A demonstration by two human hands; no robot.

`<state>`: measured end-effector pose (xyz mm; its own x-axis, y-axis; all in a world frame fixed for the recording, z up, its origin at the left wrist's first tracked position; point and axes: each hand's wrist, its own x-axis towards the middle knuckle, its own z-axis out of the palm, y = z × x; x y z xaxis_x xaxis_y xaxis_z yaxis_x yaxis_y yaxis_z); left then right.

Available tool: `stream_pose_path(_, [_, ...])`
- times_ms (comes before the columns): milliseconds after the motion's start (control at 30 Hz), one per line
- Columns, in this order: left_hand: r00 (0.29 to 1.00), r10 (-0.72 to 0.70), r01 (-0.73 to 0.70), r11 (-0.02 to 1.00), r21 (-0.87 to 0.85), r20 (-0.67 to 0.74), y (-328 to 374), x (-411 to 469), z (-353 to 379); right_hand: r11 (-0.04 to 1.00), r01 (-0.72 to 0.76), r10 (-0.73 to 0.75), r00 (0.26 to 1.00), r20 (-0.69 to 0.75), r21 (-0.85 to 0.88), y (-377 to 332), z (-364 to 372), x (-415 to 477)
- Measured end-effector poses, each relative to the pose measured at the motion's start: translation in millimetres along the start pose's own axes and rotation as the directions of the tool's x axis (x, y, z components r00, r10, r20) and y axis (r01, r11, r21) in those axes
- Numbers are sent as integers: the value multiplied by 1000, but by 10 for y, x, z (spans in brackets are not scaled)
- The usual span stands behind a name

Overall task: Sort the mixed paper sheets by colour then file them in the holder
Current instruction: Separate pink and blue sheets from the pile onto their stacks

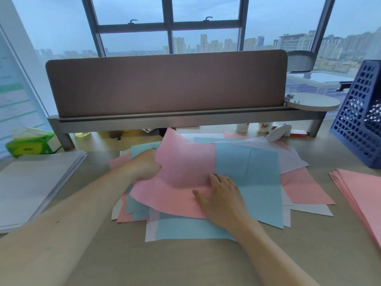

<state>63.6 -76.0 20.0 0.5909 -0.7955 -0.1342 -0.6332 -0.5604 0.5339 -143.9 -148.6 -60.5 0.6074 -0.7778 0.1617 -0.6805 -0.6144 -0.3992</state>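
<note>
A loose heap of pink, blue and white sheets [305, 182] covers the middle of the desk. On top lies a large pink sheet [185, 170], bowed upward. My left hand [144, 166] grips its left edge, fingers tucked beneath. My right hand [222, 197] rests flat on the pink sheet's lower right part, beside a creased blue sheet [257, 182]. A stack of white sheets [31, 186] lies at the left and a stack of pink sheets [362, 193] at the right. The dark blue mesh holder [358, 124] stands at the far right.
A brown desk divider [165, 83] on a metal shelf frame runs across the back. A green tissue pack [28, 144] sits at the back left. Small bottles and a white object [278, 133] stand under the shelf. Bare desk [165, 265] lies in front of the heap.
</note>
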Motion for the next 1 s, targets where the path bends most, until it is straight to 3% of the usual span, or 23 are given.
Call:
stream_pose_path(67, [996,47,-50,998,-38,-78,-70,-6,-80,996,-33,31,999,21,88,17,-74,-18])
stream_pose_path(167, [985,11,-58,961,-271,-173,-169,-72,-247,980,-72,59,995,75,183,30,-194,-4])
stream_pose_path(300, [992,-58,3,896,-445,-109,-200,-169,-374,918,-151,118,987,111,366,26,-340,100])
stream_pose_path(467, [982,-91,14,907,-421,-164,-201,-244,-478,959,-110,88,992,94,262,166,-446,44])
stream_pose_path(533, [986,-95,29,904,-426,-136,-160,-315,-509,929,-127,112,992,63,349,207,-489,11])
stream_pose_path(600, [992,-67,13,894,-448,-106,-43,-408,-457,783,-203,171,979,112,588,217,-579,2])
stream_pose_path(700, [998,-39,9,854,-521,-46,230,-506,-217,421,-355,207,933,293,834,227,-796,-64])
stream_pose_path(733, [1000,-21,8,844,-536,-18,322,-514,-116,406,-366,210,929,304,837,264,-878,-102])
stream_pose_path(833, [997,46,2,808,-589,66,646,-554,188,499,-371,314,920,236,783,524,-1098,-219])
stream_pose_path(1000, [967,227,-142,855,-500,113,1354,-715,678,666,-410,436,892,121,624,1183,-1539,-594])
